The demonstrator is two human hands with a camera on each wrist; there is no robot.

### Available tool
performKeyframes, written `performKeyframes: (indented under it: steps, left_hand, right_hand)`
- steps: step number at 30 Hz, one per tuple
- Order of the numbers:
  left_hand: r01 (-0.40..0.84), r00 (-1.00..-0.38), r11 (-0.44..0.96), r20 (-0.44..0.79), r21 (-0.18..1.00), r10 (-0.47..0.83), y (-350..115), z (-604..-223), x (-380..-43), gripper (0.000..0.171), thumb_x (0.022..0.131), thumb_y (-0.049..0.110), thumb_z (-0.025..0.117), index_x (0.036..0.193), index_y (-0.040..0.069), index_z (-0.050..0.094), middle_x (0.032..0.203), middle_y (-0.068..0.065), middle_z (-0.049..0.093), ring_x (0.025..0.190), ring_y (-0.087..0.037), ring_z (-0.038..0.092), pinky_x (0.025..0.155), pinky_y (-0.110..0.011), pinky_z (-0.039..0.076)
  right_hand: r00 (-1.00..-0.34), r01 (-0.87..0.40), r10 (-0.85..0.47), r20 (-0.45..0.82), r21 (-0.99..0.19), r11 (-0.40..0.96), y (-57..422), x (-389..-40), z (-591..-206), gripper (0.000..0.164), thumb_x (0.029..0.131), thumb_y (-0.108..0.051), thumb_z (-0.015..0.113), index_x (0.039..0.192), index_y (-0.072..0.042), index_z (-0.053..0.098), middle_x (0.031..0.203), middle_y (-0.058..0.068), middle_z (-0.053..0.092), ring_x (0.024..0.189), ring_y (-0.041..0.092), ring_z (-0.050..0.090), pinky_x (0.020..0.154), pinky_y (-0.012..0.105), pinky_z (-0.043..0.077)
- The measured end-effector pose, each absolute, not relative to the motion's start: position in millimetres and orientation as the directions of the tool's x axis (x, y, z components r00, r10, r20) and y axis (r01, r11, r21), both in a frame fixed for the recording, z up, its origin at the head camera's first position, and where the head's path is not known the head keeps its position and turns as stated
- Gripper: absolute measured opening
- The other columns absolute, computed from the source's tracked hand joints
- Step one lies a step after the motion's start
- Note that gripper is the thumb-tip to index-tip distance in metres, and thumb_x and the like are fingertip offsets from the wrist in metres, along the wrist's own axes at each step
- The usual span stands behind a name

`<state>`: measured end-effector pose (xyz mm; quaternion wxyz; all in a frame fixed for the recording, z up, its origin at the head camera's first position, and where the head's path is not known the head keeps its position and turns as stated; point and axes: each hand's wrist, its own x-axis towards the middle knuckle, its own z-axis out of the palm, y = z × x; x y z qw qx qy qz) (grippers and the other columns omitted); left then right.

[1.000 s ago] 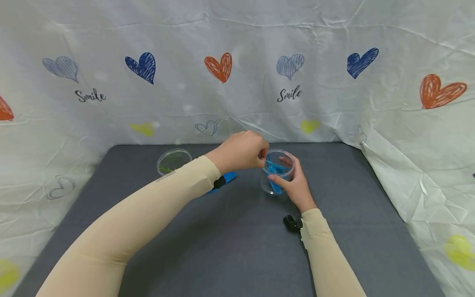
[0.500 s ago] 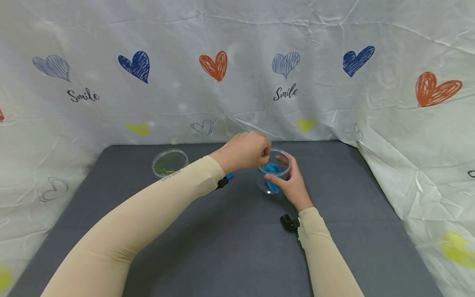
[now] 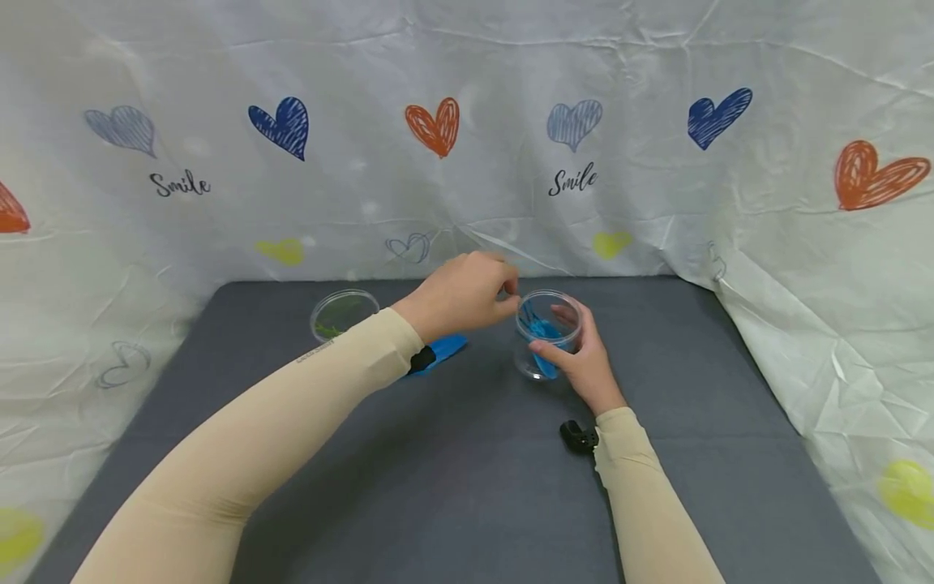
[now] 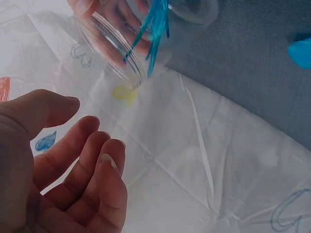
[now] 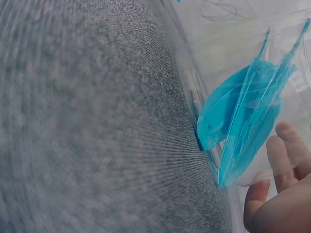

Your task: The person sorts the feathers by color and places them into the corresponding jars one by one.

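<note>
A clear round jar point(image 3: 524, 362) stands on the dark cloth, right of centre. Several blue feathers point(image 5: 243, 111) lean inside it, tips down, their quills pointing up toward the rim. My right hand point(image 3: 586, 363) grips the jar from its right side, thumb in front and fingers behind. Just left of the rim is my left hand point(image 3: 467, 292), apart from the jar. In the left wrist view its fingers point(image 4: 73, 170) are loosely bent with nothing between them. Another blue feather point(image 3: 448, 349) lies on the table, partly hidden by my left wrist.
A second clear round container point(image 3: 344, 293) stands at the back left, with something green point(image 3: 328, 331) in it, partly covered by my left sleeve. Behind the dark table point(image 3: 467, 487) hangs a white cloth point(image 3: 496, 73) printed with hearts.
My left hand was pinched at the jar's opening; now it has drawn back left and its fingers have loosened. A blue feather it held is now in the jar. My right hand keeps its grip.
</note>
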<state>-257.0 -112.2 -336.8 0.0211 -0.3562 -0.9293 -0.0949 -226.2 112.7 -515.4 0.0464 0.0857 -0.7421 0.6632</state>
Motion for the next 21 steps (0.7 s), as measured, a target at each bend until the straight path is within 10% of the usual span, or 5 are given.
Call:
performKeyframes:
  steps: [21]
  left_hand:
    - [0.532, -0.837, 0.823, -0.025, 0.201, 0.547, -205.3, -373.4, -221.3, 0.027, 0.103, 0.026, 0.075, 0.123, 0.008, 0.073, 0.117, -0.01, 0.072, 0.082, -0.017, 0.068, 0.077, -0.035, 0.063]
  right_hand:
    - [-0.982, -0.189, -0.052, 0.183, -0.967, 0.168, 111.4, -222.6, -516.1, 0.089, 0.097, -0.028, 0.084, 0.168, -0.029, 0.031, 0.167, 0.002, 0.048, 0.162, 0.025, 0.037, 0.133, 0.061, 0.032]
